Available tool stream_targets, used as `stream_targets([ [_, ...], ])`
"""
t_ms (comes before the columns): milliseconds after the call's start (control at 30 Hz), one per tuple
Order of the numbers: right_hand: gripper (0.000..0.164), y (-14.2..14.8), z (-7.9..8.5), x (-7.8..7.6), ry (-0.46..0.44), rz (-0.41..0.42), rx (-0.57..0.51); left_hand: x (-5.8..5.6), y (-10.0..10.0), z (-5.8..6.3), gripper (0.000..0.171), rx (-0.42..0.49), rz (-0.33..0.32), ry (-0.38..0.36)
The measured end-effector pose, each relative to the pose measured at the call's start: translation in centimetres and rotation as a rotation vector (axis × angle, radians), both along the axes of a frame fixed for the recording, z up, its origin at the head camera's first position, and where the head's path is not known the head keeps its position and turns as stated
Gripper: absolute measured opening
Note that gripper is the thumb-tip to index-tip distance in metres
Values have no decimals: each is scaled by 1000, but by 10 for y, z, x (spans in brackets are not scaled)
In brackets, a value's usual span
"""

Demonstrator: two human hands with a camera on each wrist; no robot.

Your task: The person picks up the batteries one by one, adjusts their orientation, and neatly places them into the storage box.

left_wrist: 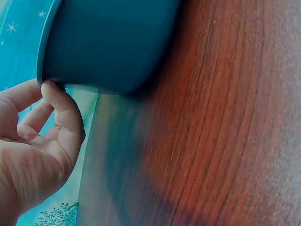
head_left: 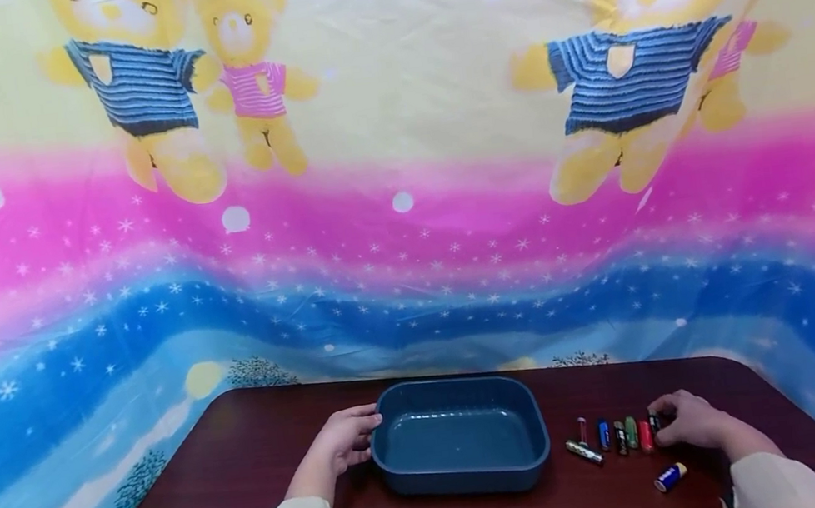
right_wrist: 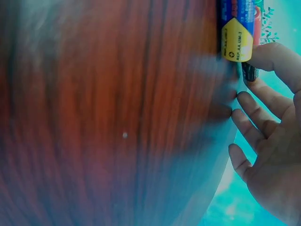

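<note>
Slate-blue tub (head_left: 463, 480) separates left hand (head_left: 342, 442), pinching it, from right hand (head_left: 692, 420), apparently pinching battery (head_left: 654, 422).

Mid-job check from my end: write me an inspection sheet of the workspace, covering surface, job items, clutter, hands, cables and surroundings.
Surface: dark red-brown table, wood-grained.
Job items: blue-grey bin; to its right in the head view, a silver battery lying aslant, a slim red item, then a blue battery, black battery, green battery and red battery in a row; a blue-and-yellow battery lies nearer the person.
Clutter: nothing seen.
Left hand: holds the bin at its left rim.
Right hand: appears to pinch a dark battery beside the red one.
Cables: nothing seen.
Surroundings: backdrop printed with bears and snowflakes.
</note>
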State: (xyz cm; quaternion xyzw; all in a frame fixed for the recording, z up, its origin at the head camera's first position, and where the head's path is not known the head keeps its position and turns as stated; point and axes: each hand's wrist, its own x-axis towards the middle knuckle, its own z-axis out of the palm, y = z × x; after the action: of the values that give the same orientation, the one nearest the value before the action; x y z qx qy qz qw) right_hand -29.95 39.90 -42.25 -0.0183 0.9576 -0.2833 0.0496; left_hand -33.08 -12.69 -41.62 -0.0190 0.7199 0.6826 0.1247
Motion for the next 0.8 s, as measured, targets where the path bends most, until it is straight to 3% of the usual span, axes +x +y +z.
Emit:
stream_targets([
  [300, 56, 5, 3, 1, -31, -18, -138, -1, 2, 2, 44, -16, -4, 1],
  [800, 58, 3, 5, 0, -49, -37, -158, -2, -2, 0, 43, -6, 0, -6],
])
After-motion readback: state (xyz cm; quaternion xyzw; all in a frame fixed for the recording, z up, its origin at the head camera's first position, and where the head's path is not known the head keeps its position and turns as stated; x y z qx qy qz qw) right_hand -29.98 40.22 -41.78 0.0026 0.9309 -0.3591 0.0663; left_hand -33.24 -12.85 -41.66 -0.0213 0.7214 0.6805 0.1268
